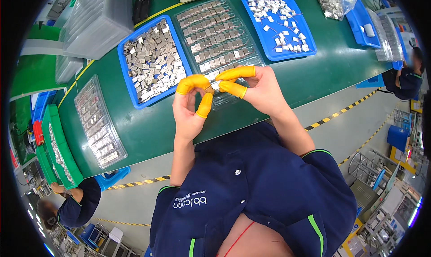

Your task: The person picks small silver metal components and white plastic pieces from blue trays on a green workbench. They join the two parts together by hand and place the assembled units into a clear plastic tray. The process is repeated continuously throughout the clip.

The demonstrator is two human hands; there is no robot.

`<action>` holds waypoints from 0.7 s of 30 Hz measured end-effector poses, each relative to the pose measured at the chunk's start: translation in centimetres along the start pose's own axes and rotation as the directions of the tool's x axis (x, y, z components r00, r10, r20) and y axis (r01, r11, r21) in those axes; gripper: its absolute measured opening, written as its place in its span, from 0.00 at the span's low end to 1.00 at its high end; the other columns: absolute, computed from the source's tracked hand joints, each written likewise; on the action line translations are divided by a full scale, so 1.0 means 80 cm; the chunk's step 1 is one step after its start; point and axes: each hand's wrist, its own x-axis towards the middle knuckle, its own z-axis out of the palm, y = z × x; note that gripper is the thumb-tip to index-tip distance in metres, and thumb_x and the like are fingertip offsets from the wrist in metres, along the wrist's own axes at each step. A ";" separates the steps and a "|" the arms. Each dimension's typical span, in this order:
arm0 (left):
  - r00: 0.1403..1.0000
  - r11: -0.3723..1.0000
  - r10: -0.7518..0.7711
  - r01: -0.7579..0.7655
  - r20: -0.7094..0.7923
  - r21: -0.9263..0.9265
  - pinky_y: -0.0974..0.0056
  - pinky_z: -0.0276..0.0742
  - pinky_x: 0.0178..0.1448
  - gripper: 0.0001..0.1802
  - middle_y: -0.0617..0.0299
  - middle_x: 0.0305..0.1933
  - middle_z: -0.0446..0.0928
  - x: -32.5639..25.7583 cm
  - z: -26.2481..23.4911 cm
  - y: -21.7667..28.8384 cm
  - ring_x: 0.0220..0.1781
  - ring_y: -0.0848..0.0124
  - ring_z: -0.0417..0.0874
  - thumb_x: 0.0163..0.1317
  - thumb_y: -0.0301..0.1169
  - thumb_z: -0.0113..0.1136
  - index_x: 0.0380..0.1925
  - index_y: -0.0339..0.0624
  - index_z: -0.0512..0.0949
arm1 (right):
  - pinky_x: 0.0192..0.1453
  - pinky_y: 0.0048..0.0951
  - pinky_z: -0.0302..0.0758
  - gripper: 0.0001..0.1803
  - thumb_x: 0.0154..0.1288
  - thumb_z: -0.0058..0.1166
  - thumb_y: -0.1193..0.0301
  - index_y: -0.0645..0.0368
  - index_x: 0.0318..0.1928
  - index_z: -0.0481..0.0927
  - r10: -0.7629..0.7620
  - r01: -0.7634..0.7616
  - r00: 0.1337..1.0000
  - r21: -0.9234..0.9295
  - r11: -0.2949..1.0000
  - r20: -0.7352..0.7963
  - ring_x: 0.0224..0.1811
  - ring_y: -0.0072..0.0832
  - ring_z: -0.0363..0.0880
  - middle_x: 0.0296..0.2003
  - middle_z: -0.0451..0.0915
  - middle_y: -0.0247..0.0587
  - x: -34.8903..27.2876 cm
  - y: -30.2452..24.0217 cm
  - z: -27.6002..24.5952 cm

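Note:
My left hand and my right hand meet above the near end of a clear plastic tray, yellow covers on their thumbs and forefingers. Between the right fingertips is a small white block. The left fingers curl in against it from the other side; what they pinch is mostly hidden. Rows of small grey metal-and-white blocks fill the tray. To its left lies a blue tray heaped with loose grey metal blocks. On its right, another blue tray holds scattered white connectors with short wires.
A second filled clear tray lies on the green table at left. Stacked clear trays stand behind it. A bag of parts and a blue bin sit far right. Co-workers are at both sides.

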 end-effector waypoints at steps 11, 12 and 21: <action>0.944 0.936 -0.328 0.317 -0.050 -0.157 0.68 0.78 0.45 0.13 0.52 0.40 0.80 0.001 -0.011 -0.019 0.39 0.67 0.82 0.54 0.20 0.61 0.41 0.29 0.77 | 0.45 0.23 0.72 0.11 0.51 0.61 0.81 0.64 0.38 0.83 -0.245 0.213 0.968 -0.357 0.909 -0.046 0.38 0.23 0.77 0.34 0.82 0.37 -0.005 0.005 -0.008; 0.934 0.927 -0.351 0.338 -0.064 -0.160 0.69 0.79 0.43 0.13 0.52 0.38 0.80 0.001 -0.011 -0.018 0.37 0.67 0.83 0.54 0.21 0.61 0.40 0.28 0.77 | 0.44 0.23 0.73 0.11 0.51 0.61 0.80 0.63 0.38 0.83 -0.236 0.209 0.971 -0.356 0.911 -0.032 0.37 0.24 0.78 0.34 0.82 0.37 -0.005 0.005 -0.010; 0.952 0.950 -0.305 0.307 -0.036 0.057 0.69 0.80 0.38 0.12 0.50 0.34 0.80 0.004 -0.005 -0.001 0.32 0.67 0.83 0.53 0.19 0.62 0.38 0.26 0.78 | 0.44 0.21 0.73 0.10 0.51 0.62 0.77 0.61 0.37 0.84 0.055 -0.035 0.995 -0.234 0.972 0.082 0.35 0.21 0.79 0.33 0.83 0.38 0.008 -0.007 -0.034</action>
